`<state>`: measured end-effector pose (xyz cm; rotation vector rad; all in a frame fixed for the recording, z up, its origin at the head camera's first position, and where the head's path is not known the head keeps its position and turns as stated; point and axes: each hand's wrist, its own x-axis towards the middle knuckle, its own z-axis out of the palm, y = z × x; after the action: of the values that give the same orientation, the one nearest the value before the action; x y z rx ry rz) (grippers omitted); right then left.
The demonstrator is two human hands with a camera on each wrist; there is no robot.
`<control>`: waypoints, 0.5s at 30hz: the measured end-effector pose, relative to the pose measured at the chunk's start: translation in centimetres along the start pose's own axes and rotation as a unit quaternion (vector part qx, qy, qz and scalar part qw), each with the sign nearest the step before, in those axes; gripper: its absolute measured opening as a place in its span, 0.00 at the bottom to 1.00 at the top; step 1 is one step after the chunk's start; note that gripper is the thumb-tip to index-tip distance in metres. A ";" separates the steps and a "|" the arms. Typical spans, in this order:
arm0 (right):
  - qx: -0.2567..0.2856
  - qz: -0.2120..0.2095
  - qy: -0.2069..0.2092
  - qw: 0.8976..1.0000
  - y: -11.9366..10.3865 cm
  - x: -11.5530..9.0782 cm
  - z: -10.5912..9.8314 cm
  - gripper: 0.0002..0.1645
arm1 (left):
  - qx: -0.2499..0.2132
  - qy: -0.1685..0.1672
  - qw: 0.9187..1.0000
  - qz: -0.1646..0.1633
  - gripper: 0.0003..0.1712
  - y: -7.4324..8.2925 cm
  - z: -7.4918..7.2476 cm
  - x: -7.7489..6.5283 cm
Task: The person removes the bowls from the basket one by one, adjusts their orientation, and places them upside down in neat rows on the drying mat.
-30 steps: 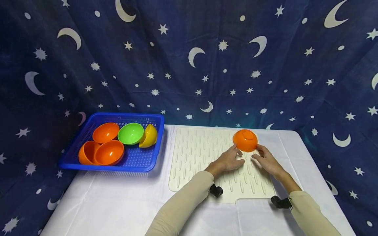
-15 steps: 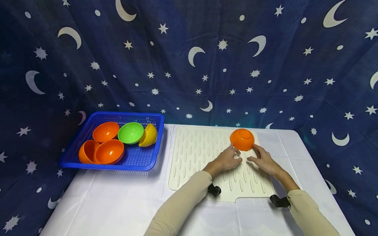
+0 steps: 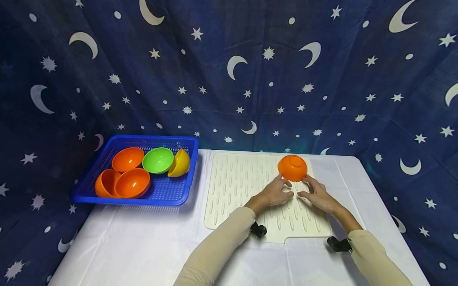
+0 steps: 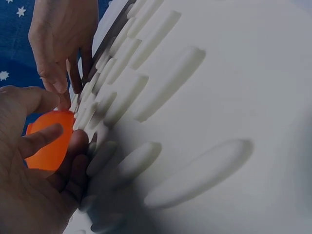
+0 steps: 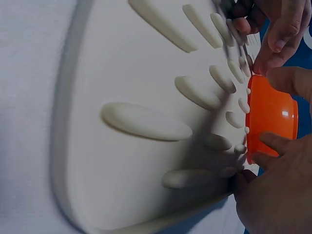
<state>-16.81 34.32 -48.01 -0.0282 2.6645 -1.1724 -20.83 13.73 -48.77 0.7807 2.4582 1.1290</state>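
An orange bowl (image 3: 292, 168) stands upside down at the far right part of a cream ribbed drying mat (image 3: 232, 190), its base ring facing up. The left hand (image 3: 273, 192) reaches to the bowl's near left rim with its index finger, thumb held apart from it. On the near right side, the right hand (image 3: 319, 195) has its fingertips at the rim, its thumb pointing toward the left hand. In the left wrist view the orange bowl (image 4: 48, 153) shows between both hands. The right wrist view has the bowl (image 5: 273, 114) rim-down on the mat, fingers on either side.
At the left stands a blue plastic basket (image 3: 171, 201) with several bowls: orange ones (image 3: 133, 183), a green one (image 3: 158, 161) and a yellow one (image 3: 180, 163) tipped on its side. A white cloth covers the table (image 3: 143, 246). Behind hangs a dark blue star-and-moon curtain (image 3: 214, 71).
The upside-down orange bowl has slid slightly left across the mat, and both hands have shifted left with it. The basket and its bowls stay as they were.
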 end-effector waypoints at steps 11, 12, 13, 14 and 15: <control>-0.007 -0.037 0.060 0.998 0.5 -2.6 0.5 0.36 | -0.096 -0.008 0.994 0.059 0.22 -0.4 -0.6 -2.3; -0.015 -0.039 0.066 0.997 0.4 -2.9 0.5 0.36 | -0.094 -0.008 0.994 0.063 0.22 -0.5 -0.7 -2.6; -0.021 -0.043 0.071 0.996 0.2 -3.2 0.5 0.36 | -0.091 -0.008 0.994 0.066 0.23 -0.5 -0.9 -2.9; -0.027 -0.046 0.073 0.996 -0.1 -3.5 0.5 0.36 | -0.089 -0.007 0.994 0.068 0.23 -0.5 -1.1 -3.2; -0.034 -0.047 0.072 0.996 -0.4 -3.8 0.6 0.36 | -0.087 -0.007 0.994 0.070 0.23 -0.5 -1.3 -3.6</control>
<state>-13.04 34.03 -47.35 -0.0849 2.8581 -1.1522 -18.80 10.52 -48.12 0.9147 2.2852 1.3611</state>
